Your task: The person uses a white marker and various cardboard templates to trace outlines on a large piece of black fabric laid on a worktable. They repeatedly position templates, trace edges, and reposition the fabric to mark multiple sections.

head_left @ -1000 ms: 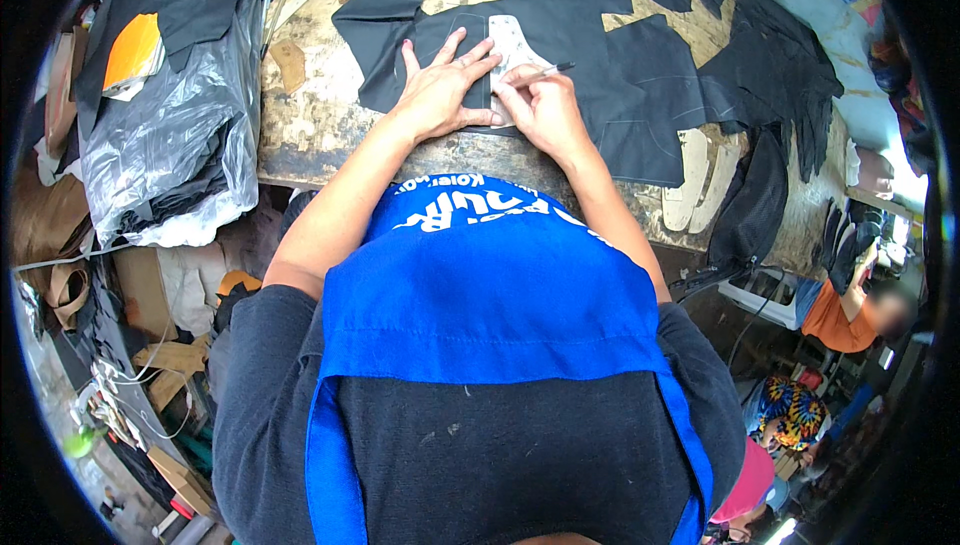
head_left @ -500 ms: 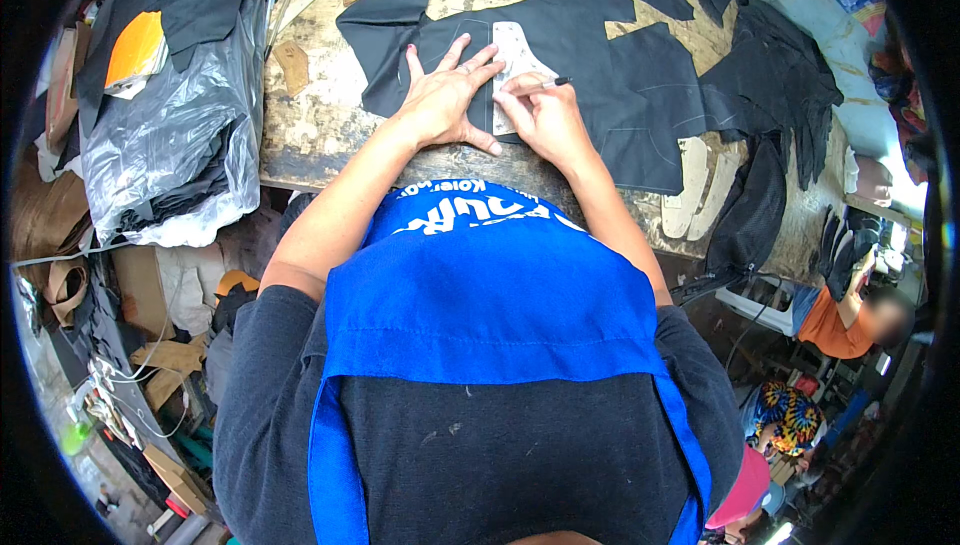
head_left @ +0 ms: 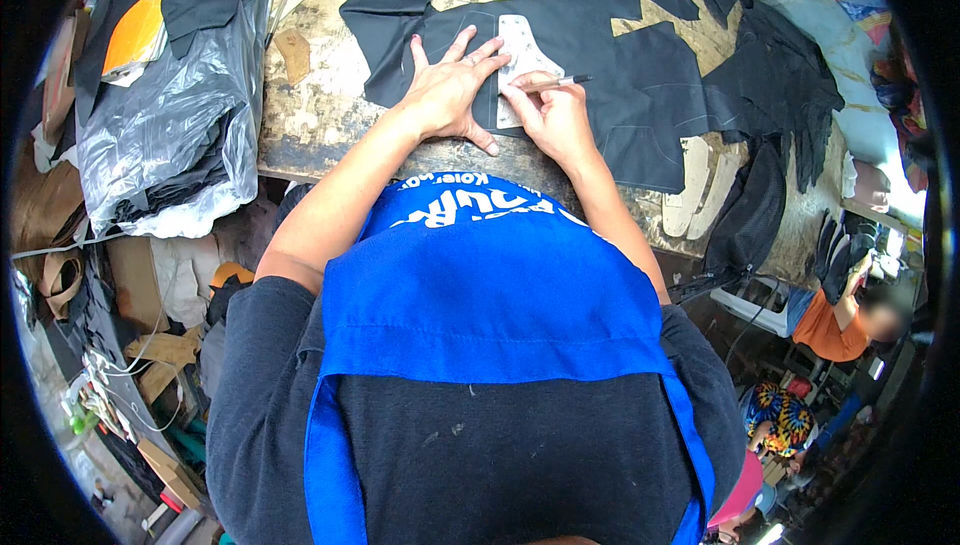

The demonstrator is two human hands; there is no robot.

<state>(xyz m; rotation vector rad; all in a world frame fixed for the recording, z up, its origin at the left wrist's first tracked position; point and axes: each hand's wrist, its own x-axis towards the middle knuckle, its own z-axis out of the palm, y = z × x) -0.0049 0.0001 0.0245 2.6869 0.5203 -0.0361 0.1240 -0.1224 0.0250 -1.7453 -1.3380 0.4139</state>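
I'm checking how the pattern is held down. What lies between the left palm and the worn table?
In the head view, the left hand presses flat on black fabric, which covers the table there, beside the pale template.

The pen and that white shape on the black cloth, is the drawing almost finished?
Faint outlines already show on the black material to the right, so some shapes look traced. Now the left hand presses the pale template flat while the right hand runs a pen along its edge. How much remains cannot be told.
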